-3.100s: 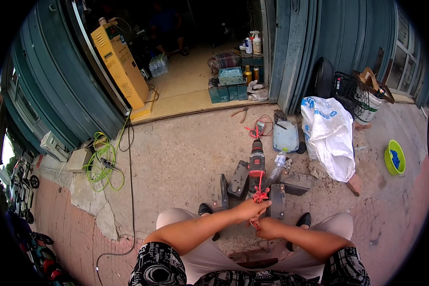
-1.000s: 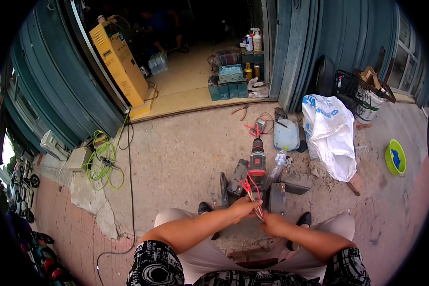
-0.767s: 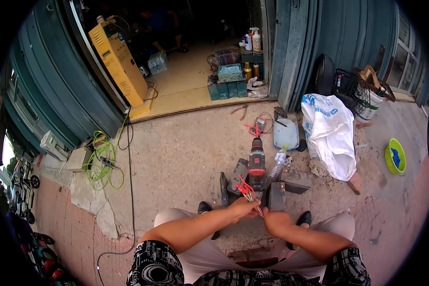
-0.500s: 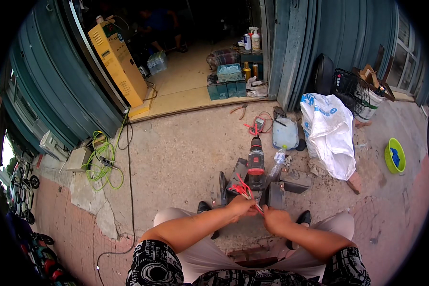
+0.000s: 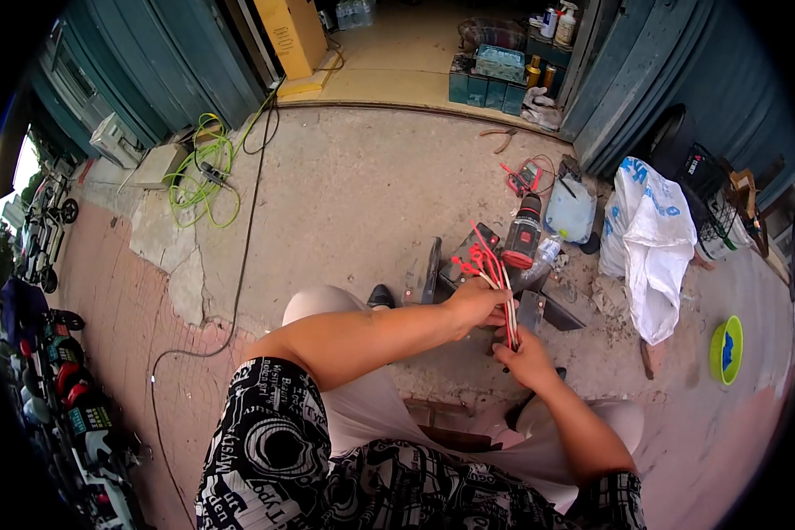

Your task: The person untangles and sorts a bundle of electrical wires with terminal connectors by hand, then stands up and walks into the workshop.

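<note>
My left hand (image 5: 479, 306) is closed around a bundle of red and white wires (image 5: 495, 263), whose red ends fan out above the fingers. Lower on the same bundle, my right hand (image 5: 526, 356) pinches the wires near their other ends. Just beyond the hands a black and red cordless drill (image 5: 523, 234) stands among dark box-shaped blocks (image 5: 529, 311). A clear plastic bottle (image 5: 546, 254) lies to the drill's right. The hands partly cover the blocks beneath them.
Farther off are a multimeter (image 5: 527, 178), pliers (image 5: 502, 138) and a pale blue plastic container (image 5: 571, 212). A white sack (image 5: 654, 252) and a green basin (image 5: 727, 352) are at right. A green cable (image 5: 205, 190) lies coiled at left; a black cord (image 5: 246, 256) crosses the ground.
My view has tilted down and turned left, so the scene sits farther right. The wire bundle is now more upright, with its red ends spread apart; both hands still hold it.
</note>
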{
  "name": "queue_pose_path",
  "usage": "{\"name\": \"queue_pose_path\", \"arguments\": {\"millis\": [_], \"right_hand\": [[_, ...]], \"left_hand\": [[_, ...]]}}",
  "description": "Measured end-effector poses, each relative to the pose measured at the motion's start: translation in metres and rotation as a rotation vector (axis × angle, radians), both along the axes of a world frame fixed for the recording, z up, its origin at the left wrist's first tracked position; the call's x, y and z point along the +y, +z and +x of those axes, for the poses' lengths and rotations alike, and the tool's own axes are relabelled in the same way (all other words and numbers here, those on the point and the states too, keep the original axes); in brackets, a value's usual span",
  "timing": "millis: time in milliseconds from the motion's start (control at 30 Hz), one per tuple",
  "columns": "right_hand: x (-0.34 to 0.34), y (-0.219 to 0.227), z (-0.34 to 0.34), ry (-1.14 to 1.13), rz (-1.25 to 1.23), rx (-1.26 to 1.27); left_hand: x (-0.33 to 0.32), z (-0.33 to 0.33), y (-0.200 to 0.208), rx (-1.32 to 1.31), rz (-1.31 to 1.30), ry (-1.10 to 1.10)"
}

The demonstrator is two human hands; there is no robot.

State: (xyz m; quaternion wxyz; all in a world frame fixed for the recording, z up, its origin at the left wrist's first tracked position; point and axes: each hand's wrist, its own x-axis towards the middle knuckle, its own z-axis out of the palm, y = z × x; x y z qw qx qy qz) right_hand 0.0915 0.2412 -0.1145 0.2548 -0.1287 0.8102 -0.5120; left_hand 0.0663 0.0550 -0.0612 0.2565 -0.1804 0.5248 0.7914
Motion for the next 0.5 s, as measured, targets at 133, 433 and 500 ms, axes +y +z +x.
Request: {"name": "queue_pose_path", "arguments": {"millis": [133,433,500], "right_hand": [[-0.009,0.017,0.000,0.022,-0.181,-0.316],[-0.021,0.038,0.012,0.074,0.025,-0.330],[-0.019,0.031,0.014,0.171,0.170,-0.055]], "left_hand": [[-0.004,0.003,0.002,0.005,0.028,0.040],[-0.008,0.007,0.011,0.069,0.123,0.027],[-0.006,0.009,0.015,0.031,0.245,0.079]]}}
